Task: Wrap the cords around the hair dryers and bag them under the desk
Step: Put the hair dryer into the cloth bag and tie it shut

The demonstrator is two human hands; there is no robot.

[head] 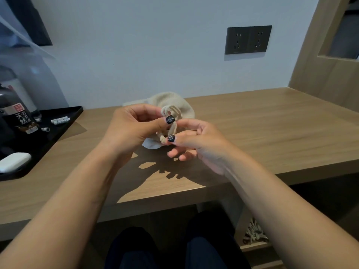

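On the desk, well to the left of the cloth bag, a black tray holds a dark bottle, a few small white sachets and a white case. Nearer the bag, the left hand has its thumb and fingers closed on the upper loops of the drawstring, pinching them just in front of the bag's gathered mouth. The bag itself sits against the wall, bulging and rounded, which suggests a hair dryer is already inside, though none can be seen. Just right of the bag's mouth, the right hand pinches the lower, knotted end of the same drawstring between thumb and forefinger, the other fingers hanging loosely curled below. Up on the wall to the right of the bag is a dark double socket with nothing plugged in. Below and right of the bag, under the desk, a bundle of pale cord or rope lies on a low shelf; what it belongs to I cannot tell. By my reading the cord-wrapping and filling for this bag are done, the tying is in hand, and stowing it under the desk remains.
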